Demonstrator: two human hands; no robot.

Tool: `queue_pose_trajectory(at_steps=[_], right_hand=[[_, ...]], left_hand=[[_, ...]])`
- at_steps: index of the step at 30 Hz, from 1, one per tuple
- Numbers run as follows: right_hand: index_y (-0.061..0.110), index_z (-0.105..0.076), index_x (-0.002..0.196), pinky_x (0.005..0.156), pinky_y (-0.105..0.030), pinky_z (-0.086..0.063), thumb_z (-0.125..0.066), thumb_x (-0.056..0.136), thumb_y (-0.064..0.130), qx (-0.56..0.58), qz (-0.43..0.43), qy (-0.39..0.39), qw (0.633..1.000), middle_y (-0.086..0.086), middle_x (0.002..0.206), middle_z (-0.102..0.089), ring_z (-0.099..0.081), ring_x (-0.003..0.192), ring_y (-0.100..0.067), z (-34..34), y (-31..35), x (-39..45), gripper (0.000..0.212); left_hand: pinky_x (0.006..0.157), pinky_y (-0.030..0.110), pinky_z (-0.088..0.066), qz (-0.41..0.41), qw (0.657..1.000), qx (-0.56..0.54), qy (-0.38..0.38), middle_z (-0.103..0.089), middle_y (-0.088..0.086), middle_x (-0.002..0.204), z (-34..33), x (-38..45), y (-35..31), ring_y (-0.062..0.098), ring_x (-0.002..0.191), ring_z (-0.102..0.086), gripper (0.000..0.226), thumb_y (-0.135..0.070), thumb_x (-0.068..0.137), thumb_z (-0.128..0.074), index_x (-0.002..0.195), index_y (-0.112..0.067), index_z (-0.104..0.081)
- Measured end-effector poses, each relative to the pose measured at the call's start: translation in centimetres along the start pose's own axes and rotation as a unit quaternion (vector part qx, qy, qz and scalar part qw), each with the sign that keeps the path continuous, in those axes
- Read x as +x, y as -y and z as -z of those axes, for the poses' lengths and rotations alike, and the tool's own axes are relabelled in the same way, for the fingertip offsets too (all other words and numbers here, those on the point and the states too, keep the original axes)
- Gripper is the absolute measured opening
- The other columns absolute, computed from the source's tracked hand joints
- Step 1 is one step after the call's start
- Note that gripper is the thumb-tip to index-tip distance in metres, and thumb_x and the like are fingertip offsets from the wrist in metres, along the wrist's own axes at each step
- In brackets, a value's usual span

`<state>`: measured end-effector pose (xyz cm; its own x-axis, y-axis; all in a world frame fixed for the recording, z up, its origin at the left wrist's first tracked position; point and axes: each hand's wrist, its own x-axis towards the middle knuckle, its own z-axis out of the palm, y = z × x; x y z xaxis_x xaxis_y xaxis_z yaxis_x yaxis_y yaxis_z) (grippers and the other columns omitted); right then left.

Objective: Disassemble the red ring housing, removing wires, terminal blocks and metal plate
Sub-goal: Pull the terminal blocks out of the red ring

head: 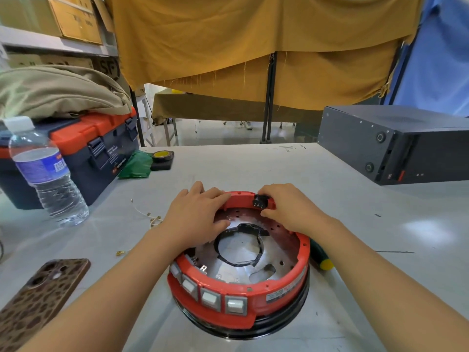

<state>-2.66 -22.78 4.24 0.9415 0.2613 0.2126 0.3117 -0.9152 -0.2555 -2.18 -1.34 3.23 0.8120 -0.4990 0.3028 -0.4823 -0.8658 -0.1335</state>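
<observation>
1. We see the red ring housing (238, 298) sitting on the grey table (355, 224), just in front of the person and a little right of centre, with its open side facing up.
2. Its outer wall is glossy red plastic. Along the near-left side runs a row of white rectangular buttons (210, 299) set in grey frames, and a pale label (281, 293) is stuck on the near-right side.
3. A black rim (279, 323) shows under the red wall at the bottom edge.
4. Inside lies a shiny metal plate (279, 240) dotted with small holes; a black collar (238, 245) lines the round opening at its centre.
5. A black terminal block (261, 200) sits on the far rim of the housing.
6. The right hand (289, 207) pinches that block, fingers curled over its top and thumb at its near side.
7. The left hand (198, 214) lies on the housing's far-left side, fingers fairly straight over the red rim and thumb resting on the plate; we see it grip nothing.
8. A screwdriver handle (322, 257), green with a yellow end, pokes out from behind the housing's right side.
9. Loose wires (149, 217) lie on the table just left of the left wrist.
10. Further left are a leopard-print phone (45, 298), a water bottle (48, 179) and an orange-lidded toolbox (101, 148); a black case (406, 148) sits at far right.
</observation>
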Motion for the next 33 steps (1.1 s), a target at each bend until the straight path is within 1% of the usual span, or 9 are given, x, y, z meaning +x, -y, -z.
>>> queue_pose_trajectory(at_steps=[3, 8, 12, 14, 17, 22, 25, 29, 33], right_hand=[[0.019, -0.059, 0.122, 0.086, -0.038, -0.047, -0.067, 0.086, 0.02, 0.003, 0.023, -0.005, 1.0, -0.004, 0.114, -0.064, -0.057, 0.103, -0.024, -0.1, -0.2, 0.3, 0.037], [0.021, -0.059, 0.12, 0.088, -0.038, -0.047, -0.07, 0.084, 0.02, 0.016, 0.054, 0.017, 0.998, -0.001, 0.114, -0.065, -0.057, 0.103, -0.021, 0.4, -0.5, 0.9, 0.037], [0.022, -0.061, 0.115, 0.089, -0.038, -0.048, -0.072, 0.082, 0.02, 0.041, 0.076, 0.031, 0.996, 0.0, 0.112, -0.066, -0.058, 0.102, -0.019, 0.5, -0.5, 1.0, 0.035], [0.021, -0.062, 0.113, 0.087, -0.038, -0.048, -0.073, 0.081, 0.021, 0.045, 0.085, 0.034, 0.995, 0.0, 0.109, -0.067, -0.059, 0.1, -0.019, 0.6, -0.5, 1.2, 0.034], [0.018, -0.06, 0.107, 0.083, -0.04, -0.048, -0.072, 0.081, 0.022, 0.028, 0.097, 0.037, 0.994, -0.002, 0.103, -0.066, -0.058, 0.094, -0.021, 0.6, -0.2, 1.6, 0.029], [0.017, -0.053, 0.099, 0.068, -0.038, -0.047, -0.063, 0.082, 0.018, 0.004, 0.1, 0.032, 0.994, -0.001, 0.091, -0.06, -0.056, 0.083, -0.025, 0.1, 0.4, 2.2, 0.019], [0.017, -0.05, 0.1, 0.067, -0.039, -0.047, -0.061, 0.083, 0.017, 0.013, 0.092, 0.025, 0.995, -0.001, 0.093, -0.059, -0.054, 0.082, -0.025, -0.5, 0.5, 2.3, 0.02], [0.017, -0.05, 0.099, 0.072, -0.044, -0.049, -0.062, 0.083, 0.019, 0.014, 0.09, 0.035, 0.995, -0.005, 0.098, -0.061, -0.055, 0.086, -0.027, -0.8, 0.5, 2.5, 0.02], [0.02, -0.053, 0.098, 0.076, -0.044, -0.05, -0.068, 0.082, 0.023, 0.033, 0.067, 0.034, 0.997, -0.003, 0.096, -0.061, -0.055, 0.088, -0.025, -1.0, 0.2, 2.6, 0.022]], left_hand=[[0.089, 0.034, -0.034, 0.001, 1.0, -0.012, -0.005, -0.047, -0.006, 0.13, 0.3, 0.6, 0.1, 0.022, 0.112, -0.039, 0.06, -0.053, 0.09, -0.043, 0.145, -0.032, -0.028], [0.095, 0.035, -0.034, 0.01, 0.999, -0.032, 0.02, -0.044, 0.001, 0.121, 0.4, 2.0, 0.0, 0.023, 0.113, -0.04, 0.06, -0.05, 0.09, -0.049, 0.144, -0.032, -0.032], [0.097, 0.033, -0.038, 0.001, 0.987, -0.146, 0.06, -0.047, 0.002, 0.124, 0.4, 3.0, -0.5, 0.022, 0.114, -0.045, 0.052, -0.037, 0.086, -0.061, 0.135, -0.024, -0.048], [0.093, 0.027, -0.038, -0.005, 0.976, -0.206, 0.064, -0.054, 0.003, 0.121, 0.4, 3.5, -1.0, 0.02, 0.111, -0.05, 0.047, -0.028, 0.083, -0.066, 0.128, -0.018, -0.055], [0.082, 0.026, -0.04, 0.011, 0.973, -0.227, 0.05, -0.064, 0.004, 0.107, 0.3, 4.1, -1.6, 0.021, 0.1, -0.056, 0.037, -0.025, 0.08, -0.07, 0.114, -0.015, -0.062], [0.081, 0.037, -0.048, 0.052, 0.972, -0.225, 0.043, -0.061, 0.002, 0.094, 0.1, 4.5, -1.7, 0.022, 0.091, -0.056, 0.027, -0.029, 0.078, -0.072, 0.099, -0.017, -0.06], [0.079, 0.038, -0.049, 0.069, 0.973, -0.217, 0.043, -0.057, -0.001, 0.089, 0.1, 4.5, -1.6, 0.024, 0.09, -0.056, 0.027, -0.031, 0.077, -0.072, 0.096, -0.019, -0.058], [0.078, 0.038, -0.049, 0.068, 0.975, -0.206, 0.045, -0.062, 0.002, 0.093, 0.2, 4.5, -1.4, 0.023, 0.088, -0.057, 0.027, -0.032, 0.076, -0.073, 0.097, -0.02, -0.059], [0.08, 0.033, -0.045, 0.05, 0.964, -0.26, 0.013, -0.065, 0.001, 0.095, -0.5, 3.7, -1.2, 0.019, 0.089, -0.057, 0.026, -0.025, 0.079, -0.07, 0.103, -0.018, -0.063]])
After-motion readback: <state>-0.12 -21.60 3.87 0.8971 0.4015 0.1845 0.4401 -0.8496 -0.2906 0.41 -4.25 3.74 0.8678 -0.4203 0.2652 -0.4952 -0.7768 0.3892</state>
